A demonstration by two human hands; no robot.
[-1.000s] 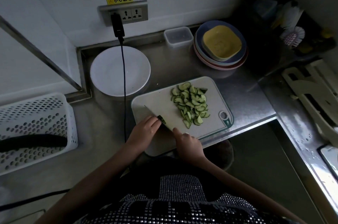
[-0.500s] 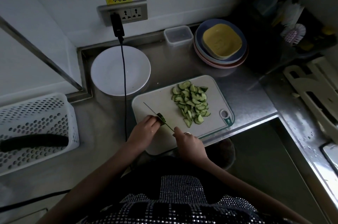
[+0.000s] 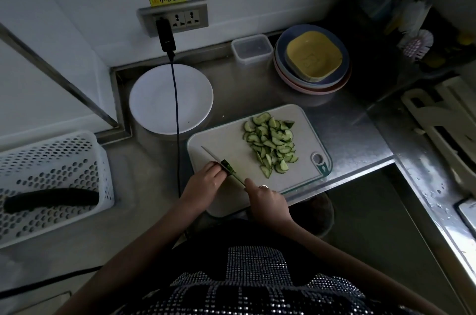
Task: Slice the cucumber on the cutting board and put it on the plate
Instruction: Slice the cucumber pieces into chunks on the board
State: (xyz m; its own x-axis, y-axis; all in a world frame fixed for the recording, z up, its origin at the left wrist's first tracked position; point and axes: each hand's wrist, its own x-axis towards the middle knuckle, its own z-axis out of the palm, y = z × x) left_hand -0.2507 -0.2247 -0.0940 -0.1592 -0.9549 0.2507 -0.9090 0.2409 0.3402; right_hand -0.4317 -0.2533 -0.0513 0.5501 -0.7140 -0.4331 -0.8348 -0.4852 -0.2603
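A white cutting board (image 3: 224, 142) lies on the steel counter with a heap of cucumber slices (image 3: 271, 144) on its right half. My left hand (image 3: 203, 182) pinches a small dark cucumber end piece (image 3: 228, 166) near the board's front left. A knife (image 3: 213, 156) rests against that piece, its blade pointing to the far left, and my right hand (image 3: 265, 197) grips its handle. A bare white plate (image 3: 154, 101) sits behind the board on the left.
A black cable (image 3: 176, 108) hangs from the wall socket across the plate. At the left, a white perforated basket (image 3: 64, 160) holds a whole dark cucumber (image 3: 51, 198). Stacked plates with a yellow dish (image 3: 313, 57) and a clear box (image 3: 252, 48) stand at the back.
The knife blade lifted and shifted slightly along the cucumber end piece; both hands stayed at the board's front left. The slice heap is unchanged.
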